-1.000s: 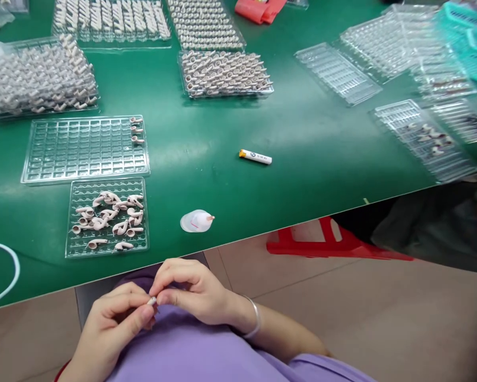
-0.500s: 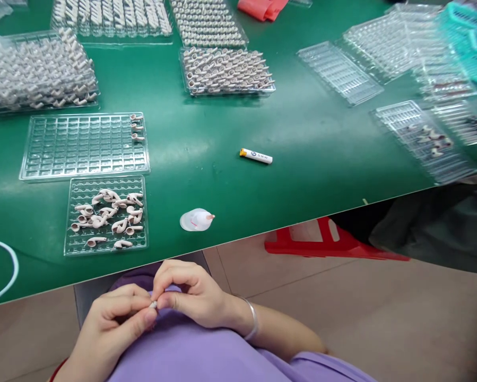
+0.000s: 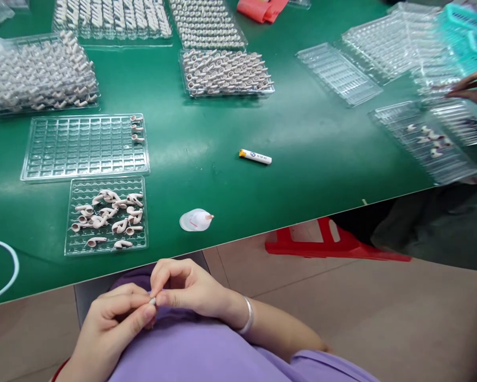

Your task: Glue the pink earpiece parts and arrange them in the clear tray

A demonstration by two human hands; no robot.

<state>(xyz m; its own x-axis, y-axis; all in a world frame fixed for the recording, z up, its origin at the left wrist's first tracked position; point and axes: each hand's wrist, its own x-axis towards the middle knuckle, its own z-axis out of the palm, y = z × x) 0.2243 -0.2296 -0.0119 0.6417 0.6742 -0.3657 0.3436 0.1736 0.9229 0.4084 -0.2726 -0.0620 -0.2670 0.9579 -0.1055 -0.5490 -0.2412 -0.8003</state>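
Observation:
Low in the view, over my lap, my left hand (image 3: 116,323) and my right hand (image 3: 190,292) meet fingertip to fingertip. Both pinch a small whitish piece (image 3: 153,301), mostly hidden by the fingers; its colour resembles the earbud shells. Just beyond them, at the table edge, a clear plastic tray (image 3: 69,245) carries a loose heap of pale earbud shells (image 3: 121,225). Behind it lies a larger clear tray (image 3: 83,148) with three shells in its right column. A small white squeeze bottle (image 3: 196,219) with a pinkish tip is to the right.
Full trays of shells (image 3: 226,71) line the back and the left stack (image 3: 35,74). A white and orange lighter-like stick (image 3: 256,156) lies mid-table. At right are clear trays (image 3: 339,74), turquoise baskets (image 3: 469,37) and another person's hand (image 3: 475,85). A red stool (image 3: 334,244) stands below.
The fingers of my right hand have shifted slightly on the small piece; both hands stay together. Another person's hand has come into view at the right edge.

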